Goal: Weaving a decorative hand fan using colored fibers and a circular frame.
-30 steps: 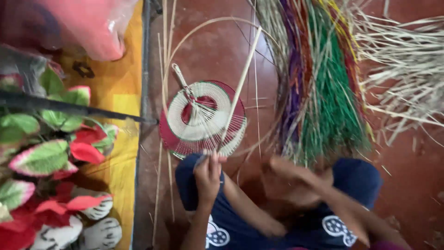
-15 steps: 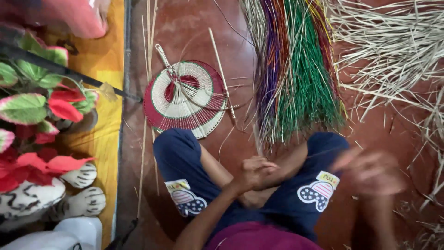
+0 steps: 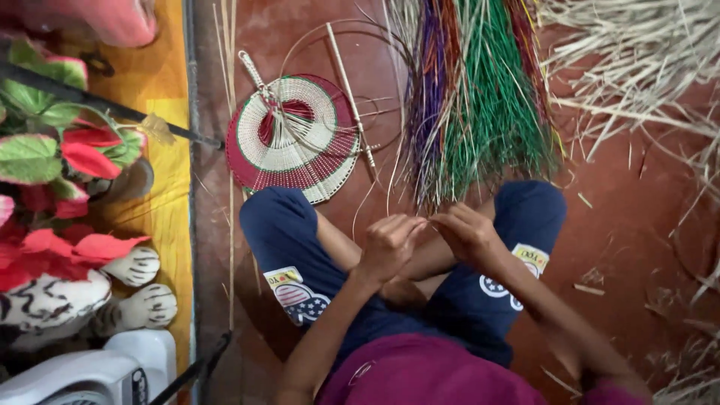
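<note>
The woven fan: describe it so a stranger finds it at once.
On the red-brown floor, beyond the seated person's left knee, lies the woven fan. Unlike the loose coloured straw bundle beside it, it is a finished round disc, cream with dark red bands.

Right hand (image 3: 466,231) back from the side, now touching left hand (image 3: 390,244).

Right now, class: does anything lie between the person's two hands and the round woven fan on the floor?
Nothing visible blocks it. The left hand and right hand meet above the crossed legs; only the left knee sits just below the woven fan.
</note>
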